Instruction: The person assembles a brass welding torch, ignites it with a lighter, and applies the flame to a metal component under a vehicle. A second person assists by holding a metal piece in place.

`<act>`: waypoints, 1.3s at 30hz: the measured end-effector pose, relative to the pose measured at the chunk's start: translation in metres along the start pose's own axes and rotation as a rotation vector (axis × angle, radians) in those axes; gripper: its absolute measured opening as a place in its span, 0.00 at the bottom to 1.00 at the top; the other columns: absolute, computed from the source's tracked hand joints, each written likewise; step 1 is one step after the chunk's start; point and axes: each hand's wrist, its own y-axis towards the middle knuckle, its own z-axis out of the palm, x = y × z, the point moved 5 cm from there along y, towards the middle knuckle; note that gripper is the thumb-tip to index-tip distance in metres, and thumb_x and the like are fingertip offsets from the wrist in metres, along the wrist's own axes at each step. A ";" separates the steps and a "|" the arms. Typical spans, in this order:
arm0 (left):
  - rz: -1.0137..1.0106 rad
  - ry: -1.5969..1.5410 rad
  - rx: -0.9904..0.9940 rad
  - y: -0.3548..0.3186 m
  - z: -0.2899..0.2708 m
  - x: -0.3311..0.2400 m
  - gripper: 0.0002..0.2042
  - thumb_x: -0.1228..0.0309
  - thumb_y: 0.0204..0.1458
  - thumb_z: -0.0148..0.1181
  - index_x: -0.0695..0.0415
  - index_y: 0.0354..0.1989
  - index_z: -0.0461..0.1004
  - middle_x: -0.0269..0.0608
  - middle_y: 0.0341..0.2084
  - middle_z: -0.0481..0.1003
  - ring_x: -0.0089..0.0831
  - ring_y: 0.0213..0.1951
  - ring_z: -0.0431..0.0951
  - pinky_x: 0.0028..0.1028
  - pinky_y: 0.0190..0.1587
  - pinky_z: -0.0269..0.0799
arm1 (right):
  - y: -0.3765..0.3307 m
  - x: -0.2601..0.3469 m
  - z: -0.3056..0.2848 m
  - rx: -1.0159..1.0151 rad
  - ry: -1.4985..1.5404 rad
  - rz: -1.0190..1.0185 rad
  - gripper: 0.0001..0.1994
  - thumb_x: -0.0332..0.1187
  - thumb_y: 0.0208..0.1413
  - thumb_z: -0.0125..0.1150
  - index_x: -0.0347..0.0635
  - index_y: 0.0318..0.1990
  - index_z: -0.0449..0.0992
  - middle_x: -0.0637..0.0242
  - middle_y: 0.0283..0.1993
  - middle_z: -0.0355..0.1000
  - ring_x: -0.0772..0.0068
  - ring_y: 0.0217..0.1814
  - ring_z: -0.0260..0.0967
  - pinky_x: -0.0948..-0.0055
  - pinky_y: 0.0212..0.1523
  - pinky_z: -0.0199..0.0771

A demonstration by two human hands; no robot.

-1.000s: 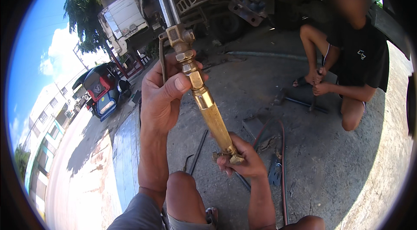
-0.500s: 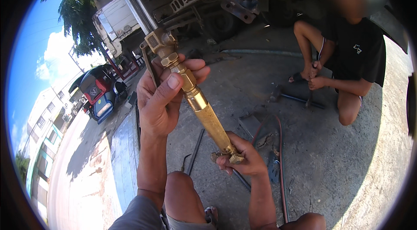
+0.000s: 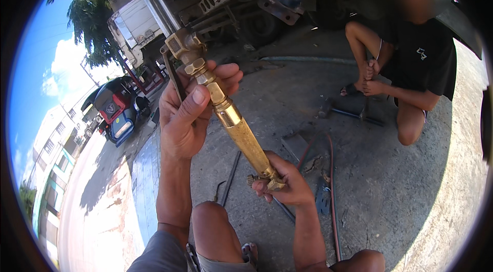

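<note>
A brass cutting torch [image 3: 245,141] with a knurled handle slants across the view, its silvery tubes running up to the upper left. Near its neck, my left hand [image 3: 186,113] is closed around the hex fittings and the long lever, thumb resting by the brass nut. My right hand [image 3: 290,182] grips the lower end, beside the knurled valve knob and the hose fitting. The palm side of the right hand is partly hidden behind the handle. The torch's tip lies beyond the upper edge of the picture.
Across from me a person [image 3: 421,61] in a black shirt squats, both hands around an upright rod. A sledgehammer [image 3: 349,114] lies before them. Red hose [image 3: 332,190] and a metal bar [image 3: 232,179] lie on the concrete. A truck underside [image 3: 246,0] stands behind; a tricycle [image 3: 117,113] is parked left.
Both hands and the torch have shifted very slightly to the left, with the same grip. The other person's hands have moved a little on the rod.
</note>
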 end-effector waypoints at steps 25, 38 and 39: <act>-0.035 -0.267 0.239 0.027 -0.024 0.034 0.61 0.28 0.44 0.67 0.65 0.75 0.53 0.58 0.66 0.69 0.49 0.69 0.69 0.52 0.67 0.70 | -0.005 -0.011 0.000 0.224 0.253 0.000 0.35 0.29 0.59 0.71 0.29 0.71 0.64 0.68 0.23 0.72 0.81 0.18 0.69 0.79 0.17 0.65; -0.188 -0.070 -0.033 0.029 0.011 0.032 0.12 0.67 0.54 0.75 0.60 0.37 0.79 0.47 0.32 0.81 0.34 0.32 0.87 0.37 0.34 0.89 | -0.003 -0.008 -0.004 -0.043 0.033 0.036 0.32 0.26 0.57 0.71 0.30 0.69 0.65 0.66 0.29 0.73 0.80 0.24 0.72 0.80 0.19 0.67; -0.170 -0.023 -0.037 0.029 0.014 0.025 0.13 0.64 0.56 0.74 0.60 0.37 0.79 0.45 0.31 0.80 0.34 0.32 0.87 0.37 0.34 0.89 | -0.003 -0.003 -0.004 -0.089 -0.029 0.025 0.31 0.26 0.58 0.71 0.33 0.68 0.67 0.67 0.31 0.74 0.80 0.26 0.72 0.81 0.19 0.67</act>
